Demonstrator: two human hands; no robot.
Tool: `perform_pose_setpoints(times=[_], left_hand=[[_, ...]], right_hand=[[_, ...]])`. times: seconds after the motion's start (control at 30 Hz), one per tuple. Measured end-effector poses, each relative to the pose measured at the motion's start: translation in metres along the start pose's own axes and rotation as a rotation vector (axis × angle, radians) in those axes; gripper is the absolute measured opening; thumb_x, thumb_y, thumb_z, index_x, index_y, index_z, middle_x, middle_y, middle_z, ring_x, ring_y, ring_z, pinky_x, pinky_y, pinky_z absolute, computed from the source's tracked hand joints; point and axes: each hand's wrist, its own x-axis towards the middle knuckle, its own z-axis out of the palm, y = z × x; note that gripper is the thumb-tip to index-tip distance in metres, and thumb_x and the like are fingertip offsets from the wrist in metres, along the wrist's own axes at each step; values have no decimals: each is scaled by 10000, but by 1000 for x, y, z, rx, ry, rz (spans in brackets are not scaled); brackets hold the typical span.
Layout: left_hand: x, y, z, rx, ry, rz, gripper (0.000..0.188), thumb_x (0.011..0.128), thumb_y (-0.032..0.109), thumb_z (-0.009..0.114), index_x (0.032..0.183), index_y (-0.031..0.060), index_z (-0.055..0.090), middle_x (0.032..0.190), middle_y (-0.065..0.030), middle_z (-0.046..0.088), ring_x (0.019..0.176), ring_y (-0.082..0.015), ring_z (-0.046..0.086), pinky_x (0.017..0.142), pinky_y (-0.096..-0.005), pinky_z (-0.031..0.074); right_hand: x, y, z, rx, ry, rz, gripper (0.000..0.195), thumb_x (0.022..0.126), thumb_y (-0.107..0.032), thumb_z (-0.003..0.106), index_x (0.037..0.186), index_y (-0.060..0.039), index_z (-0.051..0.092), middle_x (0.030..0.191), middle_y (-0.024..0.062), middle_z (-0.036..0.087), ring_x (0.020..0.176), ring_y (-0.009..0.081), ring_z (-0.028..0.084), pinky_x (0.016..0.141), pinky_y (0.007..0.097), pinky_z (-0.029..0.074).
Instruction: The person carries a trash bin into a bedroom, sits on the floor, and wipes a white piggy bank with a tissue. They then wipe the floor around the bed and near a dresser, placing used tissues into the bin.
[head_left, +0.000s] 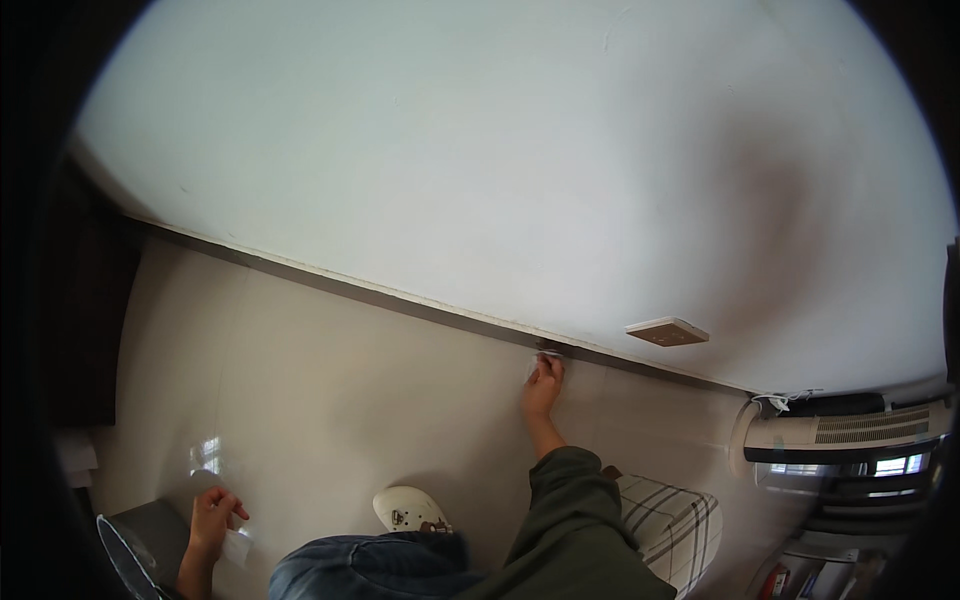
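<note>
My right hand (544, 386) reaches down to the dark baseboard (420, 306) at the foot of the white wall (450, 150). Its fingers pinch a thin white wipe or tissue (533, 367), pressed against the baseboard. A small brown patch shows just above the fingertips. At the lower left, my left hand (214, 517) is held with curled fingers over the floor. Another crumpled white tissue (237, 546) hangs beneath that hand and seems to be held by it. Beside my left wrist stands a grey bin (156, 529) with its rim partly in view.
A wall socket plate (667, 331) sits above the baseboard. To the right are white cables (780, 403), a white slatted appliance (847, 433) and a plaid-covered stool (664, 517). My white clog (411, 510) rests on the glossy tiled floor (337, 397). Dark furniture (90, 300) stands left.
</note>
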Motion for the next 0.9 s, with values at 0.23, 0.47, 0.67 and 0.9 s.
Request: perform_pose_setpoints(times=[0.23, 0.47, 0.67, 0.9], left_hand=[[-7, -8, -19, -52, 61, 10, 146, 822, 119, 514, 726, 24, 567, 605, -90, 606, 428, -56, 413, 412, -208, 313], [-12, -11, -11, -21, 28, -30, 156, 827, 121, 515, 726, 13, 567, 610, -85, 607, 455, -61, 430, 445, -207, 343], [-10, -13, -20, -59, 29, -11, 148, 819, 116, 519, 734, 7, 570, 627, -98, 617, 458, -66, 435, 446, -206, 344], [-6, -17, -14, -81, -11, -27, 153, 828, 121, 525, 739, 7, 573, 623, -103, 615, 436, -63, 415, 424, -207, 325]], right_hand=[[15, 46, -14, -281, 99, 35, 210, 808, 34, 488, 965, 40, 628, 1044, 168, 566, 970, 312, 536, 841, 363, 439], [-26, -93, 63, -128, -50, -106, 212, 775, 32, 523, 963, 18, 620, 1033, 171, 561, 984, 336, 527, 841, 406, 451], [-18, -70, 42, -21, -220, -285, 217, 759, 18, 562, 962, -8, 632, 1039, 136, 576, 951, 319, 540, 830, 400, 461], [-28, -93, 61, -62, -60, -233, 250, 766, 52, 531, 989, 1, 633, 1006, 117, 597, 927, 314, 557, 837, 395, 455]])
